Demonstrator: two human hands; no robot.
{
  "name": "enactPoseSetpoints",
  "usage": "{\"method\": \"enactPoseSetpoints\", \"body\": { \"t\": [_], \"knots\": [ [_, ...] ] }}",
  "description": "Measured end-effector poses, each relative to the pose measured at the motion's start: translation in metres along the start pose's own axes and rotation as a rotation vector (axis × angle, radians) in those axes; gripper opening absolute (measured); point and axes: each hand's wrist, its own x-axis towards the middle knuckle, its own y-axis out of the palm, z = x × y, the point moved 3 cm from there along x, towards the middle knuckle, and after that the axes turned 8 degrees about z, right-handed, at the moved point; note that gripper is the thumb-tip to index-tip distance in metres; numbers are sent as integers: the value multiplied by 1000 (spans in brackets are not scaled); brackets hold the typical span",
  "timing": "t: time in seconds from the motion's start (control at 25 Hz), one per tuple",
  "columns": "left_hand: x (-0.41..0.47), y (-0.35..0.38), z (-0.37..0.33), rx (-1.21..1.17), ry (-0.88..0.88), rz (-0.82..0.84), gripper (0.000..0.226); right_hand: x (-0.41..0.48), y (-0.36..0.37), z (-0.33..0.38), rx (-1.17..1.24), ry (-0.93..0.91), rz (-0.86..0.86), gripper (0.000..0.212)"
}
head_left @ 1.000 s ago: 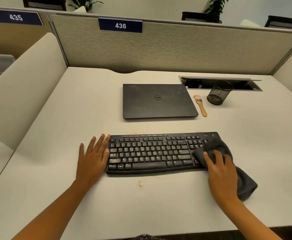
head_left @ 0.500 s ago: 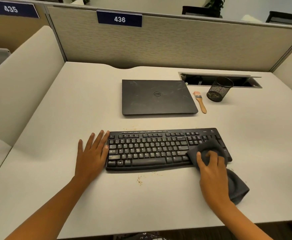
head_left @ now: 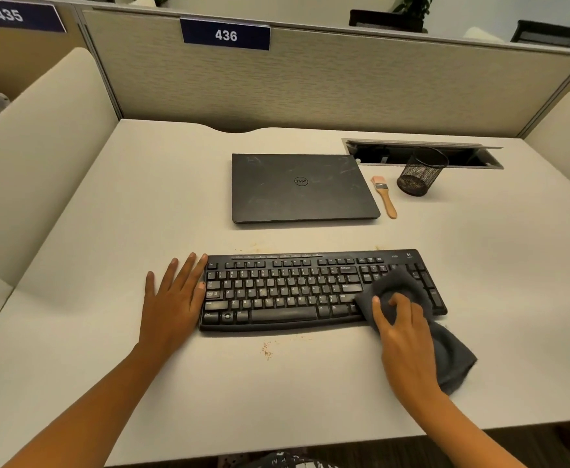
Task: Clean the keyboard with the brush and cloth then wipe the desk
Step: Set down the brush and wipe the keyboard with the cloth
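A black keyboard (head_left: pixel 293 292) lies across the white desk (head_left: pixel 101 251) in front of me. My right hand (head_left: pixel 405 339) presses a dark grey cloth (head_left: pixel 452 359) onto the keyboard's right part, fingers curled into the fabric; the cloth's tail trails off onto the desk. My left hand (head_left: pixel 172 298) lies flat on the desk, fingers straight, touching the keyboard's left edge. The small wooden-handled brush (head_left: pixel 385 197) rests on the desk beyond, between the laptop and the mesh cup. Brown crumbs (head_left: pixel 266 349) dot the desk just in front of the keyboard, with a few behind it.
A shut black laptop (head_left: pixel 297 187) sits behind the keyboard. A black mesh pen cup (head_left: pixel 420 172) stands at the back right, in front of an open cable slot (head_left: pixel 479 157). Beige partition walls (head_left: pixel 310 89) close off the back and both sides.
My right hand has slid the cloth leftward along the keyboard, from its right end onto the keys beside the number pad. My left hand has stayed put.
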Motion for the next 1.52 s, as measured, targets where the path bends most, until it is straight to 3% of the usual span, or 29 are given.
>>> {"method": "enactPoseSetpoints", "body": {
  "t": [0.12,0.28,0.52,0.68,0.76,0.84,1.08,1.24,1.4,1.52],
  "knots": [
    [0,1,1,1,8,-2,59,-10,-7,-26,-43,-63,9,67],
    [0,1,2,11,6,-10,58,5,-8,-39,58,108,-43,68],
    [0,1,1,-6,10,-4,60,4,-1,-4,123,-92,3,68],
    [0,1,1,-6,10,-11,60,18,-8,-55,373,171,7,50],
    [0,0,0,0,15,-11,61,43,-6,-64,470,357,-32,50],
    [-1,1,0,0,17,-10,61,69,0,-49,513,422,-24,50],
    [-1,0,-1,4,9,-9,60,96,8,106,707,113,93,42],
    [0,1,1,4,12,3,61,90,-12,200,638,-375,48,48],
    [1,2,2,8,3,6,59,98,-6,192,440,-408,123,65],
    [0,1,1,-2,6,3,59,97,1,160,356,-597,162,73]
  ]
}}
